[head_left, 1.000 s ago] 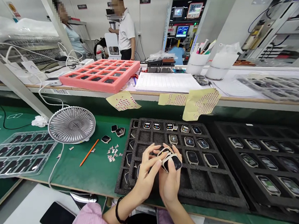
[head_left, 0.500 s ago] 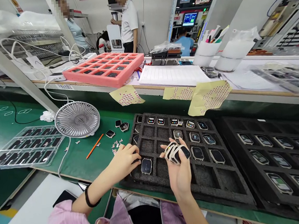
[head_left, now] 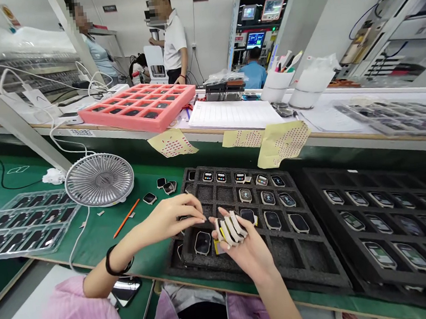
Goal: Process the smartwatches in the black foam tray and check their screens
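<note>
My right hand (head_left: 247,245) is wrapped round a row of several watch cases (head_left: 231,228) standing on edge, over the front middle of a black foam tray (head_left: 294,251). Yellow pieces show beside the cases. My left hand (head_left: 178,214) hovers over the tray's left side, thumb and fingertips pinched together close to the held cases. Whatever its fingertips hold is too small to name. A single watch (head_left: 202,242) lies in a tray pocket below my left hand. More watches, some with lit screens, sit in the back and right pockets.
A second black tray (head_left: 388,224) with watches stands at the right. To the left are a round fan (head_left: 100,179), an orange stick (head_left: 126,218), loose watches (head_left: 149,198) and a clear plastic tray (head_left: 26,223). A pink foam tray (head_left: 138,106) rests on the shelf. People are in the background.
The view has shifted. My right hand has turned the held cases edge-up, and my left hand has come nearer to them. A watch now shows in the pocket behind my right hand.
</note>
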`<action>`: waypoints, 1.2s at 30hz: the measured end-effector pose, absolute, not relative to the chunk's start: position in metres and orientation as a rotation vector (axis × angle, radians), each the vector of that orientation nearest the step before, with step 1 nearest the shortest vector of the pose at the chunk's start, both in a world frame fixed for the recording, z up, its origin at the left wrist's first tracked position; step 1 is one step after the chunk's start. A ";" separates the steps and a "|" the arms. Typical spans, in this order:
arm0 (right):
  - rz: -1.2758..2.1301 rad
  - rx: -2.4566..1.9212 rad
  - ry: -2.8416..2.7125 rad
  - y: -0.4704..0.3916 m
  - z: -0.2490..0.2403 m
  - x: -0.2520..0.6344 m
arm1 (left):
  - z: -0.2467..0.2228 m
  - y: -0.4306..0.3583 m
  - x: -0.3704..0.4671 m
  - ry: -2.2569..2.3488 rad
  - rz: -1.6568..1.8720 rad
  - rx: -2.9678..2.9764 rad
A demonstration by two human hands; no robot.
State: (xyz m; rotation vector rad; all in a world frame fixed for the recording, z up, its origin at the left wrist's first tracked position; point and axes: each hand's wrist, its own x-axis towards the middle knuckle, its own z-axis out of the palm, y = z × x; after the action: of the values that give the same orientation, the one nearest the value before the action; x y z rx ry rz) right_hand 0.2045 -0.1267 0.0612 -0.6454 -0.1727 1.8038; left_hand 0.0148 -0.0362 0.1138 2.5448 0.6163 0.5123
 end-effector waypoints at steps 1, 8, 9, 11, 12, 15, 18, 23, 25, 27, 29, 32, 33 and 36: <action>1.850 -0.626 -0.185 -0.128 0.061 0.203 | 0.120 -0.036 0.017 0.586 0.589 2.490; 2.029 -0.523 -0.307 -0.137 0.069 0.192 | 0.128 -0.038 0.040 0.294 0.575 2.434; 2.038 -0.517 -0.314 -0.138 0.070 0.191 | 0.128 -0.037 0.040 0.299 0.543 2.422; 2.050 -0.504 -0.326 -0.140 0.070 0.191 | 0.129 -0.036 0.039 0.314 0.473 2.399; 2.057 -0.499 -0.335 -0.140 0.069 0.190 | 0.130 -0.036 0.038 0.317 0.437 2.388; 2.101 -0.471 -0.384 -0.141 0.066 0.189 | 0.136 -0.035 0.039 0.281 0.342 2.345; 2.168 -0.432 -0.431 -0.141 0.066 0.188 | 0.142 -0.030 0.043 0.209 0.305 2.241; 2.226 -0.412 -0.495 -0.144 0.067 0.185 | 0.142 -0.019 0.051 0.169 0.195 2.070; 2.233 -0.424 -0.492 -0.144 0.065 0.184 | 0.138 -0.015 0.054 0.133 0.163 2.102; 2.183 -0.455 -0.462 -0.144 0.063 0.184 | 0.135 -0.012 0.057 0.111 0.153 2.174; 2.089 -0.524 -0.447 -0.144 0.064 0.188 | 0.135 -0.010 0.060 0.112 0.155 2.224; 1.873 -0.664 -0.563 -0.140 0.075 0.203 | 0.143 -0.013 0.063 0.151 0.265 2.230; 1.775 -0.719 -0.639 -0.137 0.080 0.210 | 0.147 -0.016 0.064 0.186 0.343 2.235; 1.483 -0.903 -0.906 -0.119 0.093 0.235 | 0.151 -0.028 0.073 0.322 0.536 2.328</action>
State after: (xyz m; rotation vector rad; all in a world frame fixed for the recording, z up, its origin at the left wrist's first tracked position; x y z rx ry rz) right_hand 0.2345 -0.1193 0.0931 -0.9030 -0.9057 1.4825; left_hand 0.0727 -0.0277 0.1511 2.3276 0.3218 0.5360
